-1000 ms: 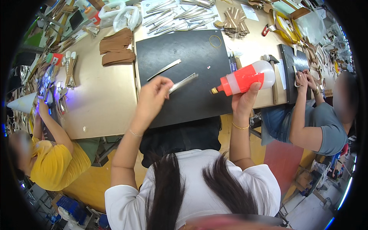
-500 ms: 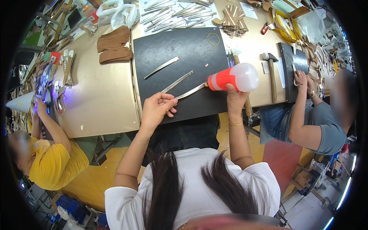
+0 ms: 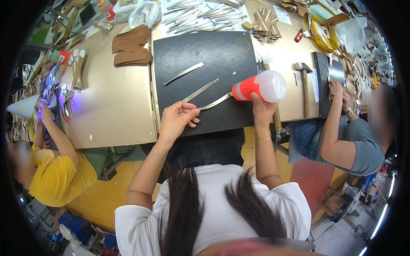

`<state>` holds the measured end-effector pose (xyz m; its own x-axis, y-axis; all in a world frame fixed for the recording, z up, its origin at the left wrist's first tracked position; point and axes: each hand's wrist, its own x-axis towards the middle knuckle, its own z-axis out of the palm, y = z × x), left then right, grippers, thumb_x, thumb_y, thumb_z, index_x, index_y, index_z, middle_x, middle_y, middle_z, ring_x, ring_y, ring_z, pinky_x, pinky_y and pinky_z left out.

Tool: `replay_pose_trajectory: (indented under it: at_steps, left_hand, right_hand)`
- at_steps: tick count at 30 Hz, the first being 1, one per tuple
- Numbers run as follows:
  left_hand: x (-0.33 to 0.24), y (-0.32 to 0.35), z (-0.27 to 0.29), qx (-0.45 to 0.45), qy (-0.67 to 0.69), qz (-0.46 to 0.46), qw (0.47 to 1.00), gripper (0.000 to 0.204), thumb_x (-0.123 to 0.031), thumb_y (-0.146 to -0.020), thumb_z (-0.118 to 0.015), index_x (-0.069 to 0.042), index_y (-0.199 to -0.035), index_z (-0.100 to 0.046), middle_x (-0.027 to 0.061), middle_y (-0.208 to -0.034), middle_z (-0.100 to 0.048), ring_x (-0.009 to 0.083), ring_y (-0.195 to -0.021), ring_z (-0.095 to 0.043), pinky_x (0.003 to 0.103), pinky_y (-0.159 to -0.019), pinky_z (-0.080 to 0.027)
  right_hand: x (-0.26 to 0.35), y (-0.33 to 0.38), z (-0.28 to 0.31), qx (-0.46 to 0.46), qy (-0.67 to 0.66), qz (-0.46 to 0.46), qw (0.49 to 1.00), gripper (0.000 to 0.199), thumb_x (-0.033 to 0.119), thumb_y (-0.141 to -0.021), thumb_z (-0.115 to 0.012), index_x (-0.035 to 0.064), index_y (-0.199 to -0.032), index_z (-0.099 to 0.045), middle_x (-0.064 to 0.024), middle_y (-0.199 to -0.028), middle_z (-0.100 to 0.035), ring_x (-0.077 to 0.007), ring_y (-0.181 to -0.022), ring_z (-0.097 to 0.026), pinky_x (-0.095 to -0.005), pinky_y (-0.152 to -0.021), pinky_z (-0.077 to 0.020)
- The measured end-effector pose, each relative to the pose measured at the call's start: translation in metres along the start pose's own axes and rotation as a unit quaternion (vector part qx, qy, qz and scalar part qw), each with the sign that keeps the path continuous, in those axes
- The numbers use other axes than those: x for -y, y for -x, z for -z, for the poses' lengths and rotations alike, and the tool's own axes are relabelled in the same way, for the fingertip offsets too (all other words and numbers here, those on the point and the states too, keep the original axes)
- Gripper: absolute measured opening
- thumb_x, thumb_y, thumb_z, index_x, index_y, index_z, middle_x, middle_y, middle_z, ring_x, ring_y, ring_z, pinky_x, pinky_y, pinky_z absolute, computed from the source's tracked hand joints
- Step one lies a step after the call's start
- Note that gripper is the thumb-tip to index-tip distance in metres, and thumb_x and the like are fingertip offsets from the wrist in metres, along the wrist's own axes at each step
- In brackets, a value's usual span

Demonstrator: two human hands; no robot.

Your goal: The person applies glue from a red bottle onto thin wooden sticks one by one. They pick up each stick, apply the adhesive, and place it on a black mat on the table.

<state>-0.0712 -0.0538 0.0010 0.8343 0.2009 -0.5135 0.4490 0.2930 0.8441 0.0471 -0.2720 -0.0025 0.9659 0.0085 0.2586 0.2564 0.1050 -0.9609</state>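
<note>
My left hand (image 3: 176,123) pinches the near end of a narrow, shiny metallic-looking strip (image 3: 217,101) above a black board (image 3: 171,49). In my right hand (image 3: 263,113) is a translucent squeeze bottle (image 3: 273,86) with a red band, tipped on its side. Its narrow nozzle points left and meets the strip's far end; whether anything flows out is too small to tell. Two similar strips lie on the board: one strip (image 3: 203,88) just beyond my left fingers, another strip (image 3: 184,73) farther off.
A rubber band (image 3: 242,44) lies at the board's far right. Behind it are many loose strips (image 3: 205,17) and a crossed bundle (image 3: 265,25). Brown pieces (image 3: 131,45) sit left, a hammer (image 3: 304,87) right. Co-workers sit on both sides, one in a yellow shirt (image 3: 64,177).
The bottle's nozzle has shifted slightly along the strip's far end, if at all. My hands keep the same grips. The whole view has tilted a little, moving the table slightly.
</note>
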Motion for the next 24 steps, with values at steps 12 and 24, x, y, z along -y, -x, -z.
replay_pose_trajectory:
  at_steps: [12,24]
  left_hand:
    - [0.009,0.007,-0.002,-0.001,0.025,-0.005,1.0,0.021,0.001,-0.086,-0.066,0.009,-0.104,-0.059,0.014,-0.088,-0.068,0.0163,-0.08,-0.069,0.023,-0.072,-0.057]
    - [0.012,0.016,-0.011,-0.046,-0.025,-0.048,0.997,0.025,0.0,-0.085,-0.067,0.006,-0.108,-0.06,0.0102,-0.09,-0.069,0.0119,-0.081,-0.069,0.021,-0.069,-0.054]
  right_hand:
    - [-0.011,0.019,-0.023,0.049,-0.058,-0.044,0.996,0.044,0.018,-0.075,-0.084,-0.0031,-0.106,-0.062,-0.0058,-0.097,-0.067,-0.013,-0.088,-0.062,-0.0277,-0.079,-0.0501]
    - [-0.007,0.039,-0.055,0.09,-0.192,-0.115,0.97,0.044,0.024,-0.08,-0.08,-0.0033,-0.109,-0.061,-0.0058,-0.102,-0.066,-0.0121,-0.092,-0.061,-0.028,-0.083,-0.049]
